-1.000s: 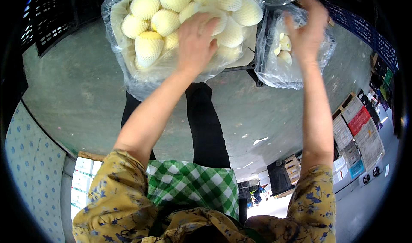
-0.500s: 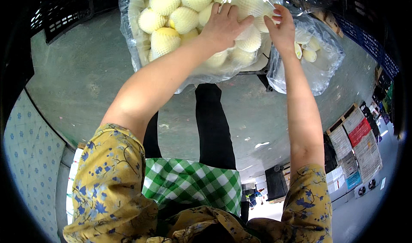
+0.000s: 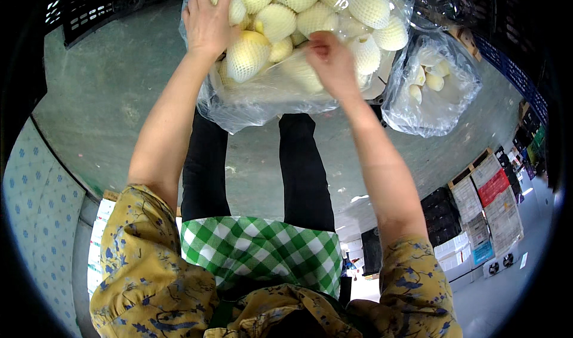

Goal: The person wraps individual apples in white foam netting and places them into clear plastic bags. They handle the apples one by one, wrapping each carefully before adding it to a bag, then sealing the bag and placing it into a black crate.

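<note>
Yellow fruits in pale foam nets [image 3: 276, 23] fill a box lined with a clear plastic bag [image 3: 245, 108] at the top of the view. At the box's left side, my left hand [image 3: 209, 23] is closed around a netted fruit [image 3: 231, 5]. My right hand [image 3: 333, 62] is over the box's near half, fingers curled in and a little blurred. A sheet of the clear bag runs up to those fingers, which seem to pinch it. Between the hands, one fruit [image 3: 248, 50] shows bare yellow skin above its net.
Right of the box lies a second clear plastic bag [image 3: 453, 90] with several pale foam nets or fruits [image 3: 434, 81] inside. Dark crates [image 3: 89, 16] stand at the far left, a blue crate [image 3: 513, 69] at the far right. My legs [image 3: 301, 171] are just below the box on the green-grey floor [image 3: 119, 87].
My left hand has gone from the middle of the fruits to the box's left side and closed on one. My right hand has come from the right edge inward and nearer, fingers now curled.
</note>
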